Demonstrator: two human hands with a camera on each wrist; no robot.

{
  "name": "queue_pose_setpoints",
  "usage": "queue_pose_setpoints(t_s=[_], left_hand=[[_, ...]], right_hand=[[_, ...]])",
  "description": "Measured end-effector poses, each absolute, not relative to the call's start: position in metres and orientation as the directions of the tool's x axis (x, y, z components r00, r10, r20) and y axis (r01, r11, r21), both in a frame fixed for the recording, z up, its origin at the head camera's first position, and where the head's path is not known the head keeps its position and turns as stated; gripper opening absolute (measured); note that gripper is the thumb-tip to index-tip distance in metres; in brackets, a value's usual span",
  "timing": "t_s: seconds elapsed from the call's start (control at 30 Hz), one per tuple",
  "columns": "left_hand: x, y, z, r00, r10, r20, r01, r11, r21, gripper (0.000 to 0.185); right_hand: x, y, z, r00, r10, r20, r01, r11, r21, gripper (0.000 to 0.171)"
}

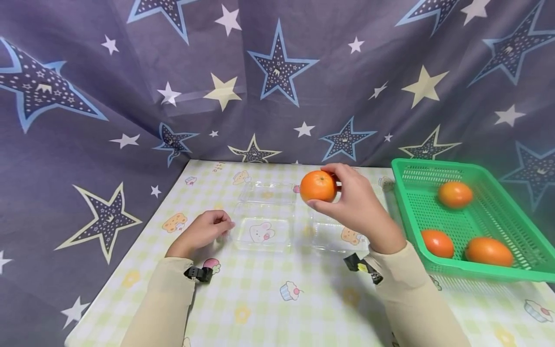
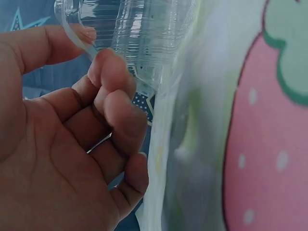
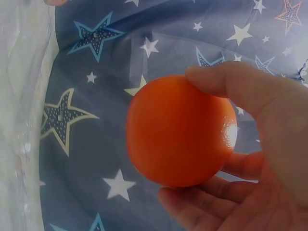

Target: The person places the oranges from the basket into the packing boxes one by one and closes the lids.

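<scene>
My right hand (image 1: 353,200) grips an orange (image 1: 320,186) above the table, thumb on one side and fingers on the other. The right wrist view shows the same orange (image 3: 180,131) whole and round in that hand. Below it, partly hidden by the hand and forearm, lies a clear plastic container (image 1: 331,243). My left hand (image 1: 205,230) rests at the left side of another clear plastic container (image 1: 262,248). In the left wrist view, thumb and forefinger pinch the rim of this container (image 2: 134,29), while the other fingers curl loosely.
A green plastic basket (image 1: 537,241) stands at the right of the table, with an orange-red round fruit (image 1: 455,194) at its back and two more (image 1: 438,243) near its front. A checked, patterned cloth (image 1: 243,294) covers the table. Behind hangs a star-printed curtain (image 1: 195,62).
</scene>
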State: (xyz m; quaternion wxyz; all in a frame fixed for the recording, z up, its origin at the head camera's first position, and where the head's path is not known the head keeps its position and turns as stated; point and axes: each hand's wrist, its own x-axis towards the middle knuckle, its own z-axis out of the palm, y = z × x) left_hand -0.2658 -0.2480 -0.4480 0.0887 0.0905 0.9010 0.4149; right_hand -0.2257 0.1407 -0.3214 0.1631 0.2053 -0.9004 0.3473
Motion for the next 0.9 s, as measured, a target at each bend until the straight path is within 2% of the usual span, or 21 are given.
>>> queue_pose_setpoints(t_s=[0.33, 0.6, 0.9], left_hand=[[-0.266, -0.253, -0.454, -0.955, 0.276, -0.11, 0.09, 0.621, 0.779, 0.037], [-0.264, -0.254, -0.453, -0.952, 0.286, -0.106, 0.096, 0.609, 0.787, 0.038], [-0.264, -0.253, -0.452, -0.949, 0.3, -0.095, 0.109, 0.596, 0.796, 0.04]], right_hand=[[-0.239, 0.108, -0.331, -0.857, -0.305, 0.415, -0.509, 0.624, -0.594, 0.066], [-0.242, 0.086, -0.337, -0.87, -0.323, 0.371, -0.492, 0.606, -0.625, 0.063], [-0.244, 0.078, -0.349, -0.869, -0.331, 0.369, -0.495, 0.626, -0.602, 0.063]])
